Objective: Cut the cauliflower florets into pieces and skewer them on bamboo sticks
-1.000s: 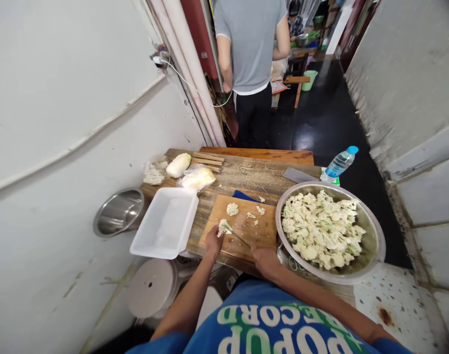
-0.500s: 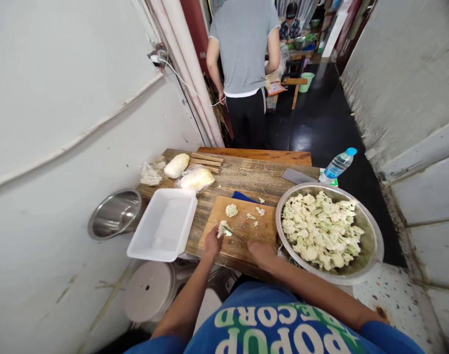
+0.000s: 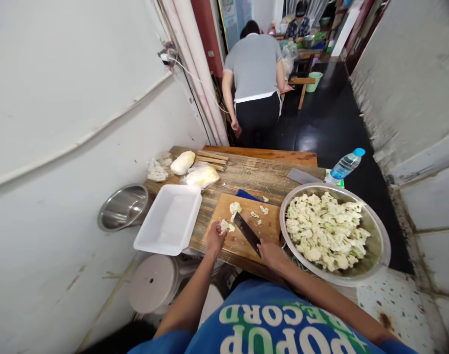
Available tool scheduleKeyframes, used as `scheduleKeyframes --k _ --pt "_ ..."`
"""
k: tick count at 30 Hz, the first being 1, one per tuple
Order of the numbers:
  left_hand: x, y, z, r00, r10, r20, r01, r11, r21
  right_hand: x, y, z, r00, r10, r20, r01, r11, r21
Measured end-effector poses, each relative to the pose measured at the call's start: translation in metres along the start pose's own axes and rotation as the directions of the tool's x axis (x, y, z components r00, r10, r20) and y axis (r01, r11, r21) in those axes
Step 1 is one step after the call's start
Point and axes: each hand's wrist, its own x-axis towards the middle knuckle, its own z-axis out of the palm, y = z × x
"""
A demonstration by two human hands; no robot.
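Observation:
My right hand is closed around the handle of a dark-bladed knife. Its tip touches or lies very close to a cauliflower floret on the wooden cutting board. At the board's left side, my left hand has its fingers closed on a cauliflower piece. Small cauliflower scraps lie toward the board's far right. Right of the board stands a large steel bowl heaped with cut cauliflower.
A white plastic tub stands left of the board, beside a steel bowl. Bagged cabbage lies behind it. A cleaver and a water bottle are at the far right. One person bends over beyond the table.
The knife has swung away from the piece in my left hand to the floret farther back, its flat side now showing. The person beyond the table has bent forward.

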Motion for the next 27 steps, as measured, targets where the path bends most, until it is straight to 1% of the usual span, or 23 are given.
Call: scheduleKeyframes --k 2,5,7,9,11,12,14,16,18,20,24,27 --pt "0.002 0.009 -0.002 1.000 0.008 -0.001 -0.008 0.999 0.037 -0.007 -0.001 0.002 1.000 0.001 -0.001 -0.001 1.000 -0.014" --pt "0.006 0.020 -0.008 0.999 0.036 0.000 -0.036 0.986 0.162 -0.013 -0.003 0.003 1.000 0.001 -0.002 -0.001 1.000 -0.024" --pt "0.007 0.024 -0.010 1.000 0.010 0.021 -0.015 0.970 0.244 -0.014 -0.004 0.005 1.000 -0.004 0.001 0.004 1.000 -0.022" --pt "0.006 0.027 -0.009 0.998 -0.042 0.043 0.028 0.953 0.302 -0.013 -0.006 0.007 1.000 -0.010 0.006 0.010 1.000 -0.017" --pt "0.004 0.028 -0.008 0.995 -0.082 0.065 0.058 0.951 0.305 -0.012 -0.008 0.010 1.000 -0.022 0.007 0.022 1.000 -0.005" --pt "0.003 0.028 -0.008 0.993 -0.082 0.089 0.053 0.956 0.289 -0.011 -0.009 0.011 1.000 -0.029 0.005 0.029 1.000 0.003" --pt "0.000 0.026 -0.010 0.988 -0.051 0.145 0.013 0.967 0.254 -0.011 -0.010 0.012 0.999 -0.040 0.006 0.040 0.999 0.015" --pt "-0.003 0.024 -0.013 0.984 -0.008 0.178 -0.037 0.969 0.246 -0.012 -0.011 0.011 0.999 -0.043 0.015 0.042 0.999 0.015" --pt "-0.005 0.022 -0.014 0.983 0.008 0.185 -0.057 0.963 0.262 -0.014 -0.011 0.010 0.999 -0.050 0.019 0.050 0.999 0.016" --pt "-0.007 0.020 -0.013 0.981 0.000 0.192 -0.053 0.961 0.270 -0.016 -0.010 0.010 0.998 -0.053 0.024 0.052 0.998 0.017" --pt "-0.009 0.016 -0.005 0.985 -0.062 0.163 0.008 0.950 0.312 -0.020 -0.007 0.012 0.998 -0.054 0.041 0.054 0.999 0.000" --pt "-0.009 0.014 -0.001 0.987 -0.064 0.148 0.011 0.942 0.334 -0.021 -0.007 0.013 0.997 -0.069 0.042 0.069 0.997 -0.017"
